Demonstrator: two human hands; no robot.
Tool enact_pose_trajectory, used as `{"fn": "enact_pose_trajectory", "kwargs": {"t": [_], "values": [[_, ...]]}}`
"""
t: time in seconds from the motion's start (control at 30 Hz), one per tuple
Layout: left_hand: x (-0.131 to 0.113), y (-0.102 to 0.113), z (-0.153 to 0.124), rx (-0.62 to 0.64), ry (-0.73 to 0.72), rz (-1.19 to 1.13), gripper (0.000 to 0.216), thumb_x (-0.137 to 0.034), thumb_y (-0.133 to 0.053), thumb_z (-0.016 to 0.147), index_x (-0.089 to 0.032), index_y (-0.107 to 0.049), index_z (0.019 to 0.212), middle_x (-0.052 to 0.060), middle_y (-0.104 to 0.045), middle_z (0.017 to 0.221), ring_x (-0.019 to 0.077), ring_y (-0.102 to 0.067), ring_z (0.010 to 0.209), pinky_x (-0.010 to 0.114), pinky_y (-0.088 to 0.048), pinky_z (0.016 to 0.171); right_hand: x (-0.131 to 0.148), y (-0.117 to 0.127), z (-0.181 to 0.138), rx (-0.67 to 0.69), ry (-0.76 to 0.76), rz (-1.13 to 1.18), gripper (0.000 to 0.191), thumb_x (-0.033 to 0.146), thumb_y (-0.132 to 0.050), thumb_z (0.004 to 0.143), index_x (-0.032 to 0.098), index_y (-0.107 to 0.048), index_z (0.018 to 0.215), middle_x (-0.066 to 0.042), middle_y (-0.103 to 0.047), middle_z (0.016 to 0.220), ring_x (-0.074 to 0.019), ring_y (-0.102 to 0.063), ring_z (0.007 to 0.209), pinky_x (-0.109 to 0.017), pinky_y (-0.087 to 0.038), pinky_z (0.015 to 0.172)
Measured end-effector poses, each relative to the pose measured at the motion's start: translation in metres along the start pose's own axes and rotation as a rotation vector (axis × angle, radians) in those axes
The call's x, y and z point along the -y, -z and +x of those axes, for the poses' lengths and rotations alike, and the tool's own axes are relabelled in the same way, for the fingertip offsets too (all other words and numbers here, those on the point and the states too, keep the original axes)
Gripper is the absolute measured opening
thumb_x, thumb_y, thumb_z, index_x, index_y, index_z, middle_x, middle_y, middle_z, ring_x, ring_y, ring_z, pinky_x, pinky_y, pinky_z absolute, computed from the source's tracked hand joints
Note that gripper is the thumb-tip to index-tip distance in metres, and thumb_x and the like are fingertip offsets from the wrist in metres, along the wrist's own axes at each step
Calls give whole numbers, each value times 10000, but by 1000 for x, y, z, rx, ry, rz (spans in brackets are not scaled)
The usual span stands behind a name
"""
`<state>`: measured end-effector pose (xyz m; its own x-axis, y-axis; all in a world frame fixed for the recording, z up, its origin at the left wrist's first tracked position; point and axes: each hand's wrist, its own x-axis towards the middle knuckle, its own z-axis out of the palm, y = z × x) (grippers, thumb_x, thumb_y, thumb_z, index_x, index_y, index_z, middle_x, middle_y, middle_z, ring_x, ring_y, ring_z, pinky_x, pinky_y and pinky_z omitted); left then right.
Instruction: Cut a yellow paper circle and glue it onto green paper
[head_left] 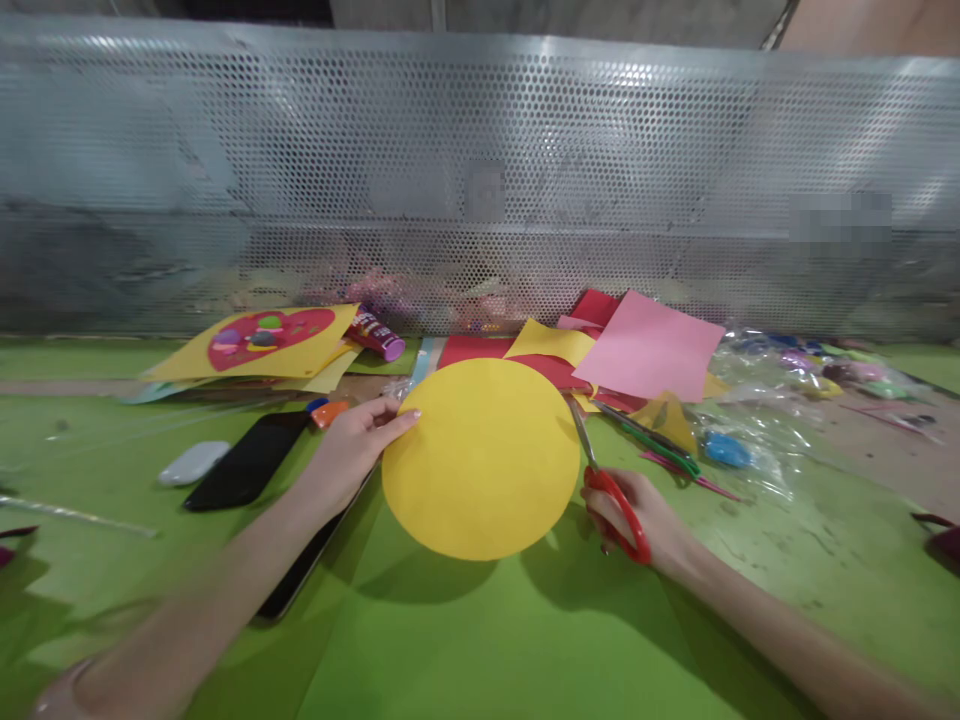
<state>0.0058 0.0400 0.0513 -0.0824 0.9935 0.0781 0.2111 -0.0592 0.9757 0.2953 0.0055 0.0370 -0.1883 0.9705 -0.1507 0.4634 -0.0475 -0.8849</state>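
Note:
A round yellow paper disc (480, 460) is held up above the green table, pinched at its left edge by my left hand (364, 440). The thumb lies on the front of the paper and the other fingers are behind it. My right hand (637, 510) grips red-handled scissors (619, 515) by the loops, just right of the disc. Their blades point up and away, close to the disc's right edge; whether they touch it I cannot tell. Beneath the disc lies a light green sheet (480, 640).
Behind the disc lie a pink sheet (652, 345) and red and yellow papers. Green-handled scissors (660, 445) and clear plastic bags (772, 430) are right. Left are a black phone (251, 460), a white case (193, 463) and a yellow sheet with a red heart (262, 345). A perforated metal panel (480, 180) stands behind.

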Motion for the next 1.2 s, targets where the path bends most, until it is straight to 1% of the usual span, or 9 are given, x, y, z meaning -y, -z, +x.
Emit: {"fn": "enact_pose_trajectory", "kwargs": {"t": [0.23,0.47,0.67,0.9,1.2], "values": [[-2,-1,-2,12,-12,-39,270,-406,-620,674,-177,-601,816,23,-628,767,171,-585,697,244,-466,602,-1,0,1,-12,-6,-3,244,352,-449,767,190,-399,592,56,-463,448,-103,-471,384,-213,-385,387],[-2,-2,-3,17,-5,-27,297,-421,-616,666,-173,-604,827,31,-649,802,191,-605,732,272,-478,647,-5,0,2,-7,-2,26,229,348,-454,763,188,-408,606,60,-465,456,-104,-474,383,-222,-406,392],[-3,-3,-4,25,-5,-37,296,-421,-624,658,-181,-616,831,23,-660,819,179,-611,730,258,-479,642,-5,0,3,-13,-4,50,206,314,-453,753,191,-401,596,70,-442,450,-93,-452,374,-220,-406,390],[-5,-2,-7,38,13,-82,225,-378,-632,673,-196,-619,805,13,-648,801,164,-601,715,254,-473,646,-4,1,2,-5,-16,48,209,300,-455,751,189,-398,583,63,-464,447,-99,-471,369,-223,-405,388],[-6,-5,-6,44,14,-72,240,-372,-625,683,-182,-606,828,23,-630,814,167,-589,721,257,-467,644,0,0,1,-21,-18,25,194,292,-459,737,191,-399,583,63,-471,436,-106,-482,370,-220,-401,386]]}}
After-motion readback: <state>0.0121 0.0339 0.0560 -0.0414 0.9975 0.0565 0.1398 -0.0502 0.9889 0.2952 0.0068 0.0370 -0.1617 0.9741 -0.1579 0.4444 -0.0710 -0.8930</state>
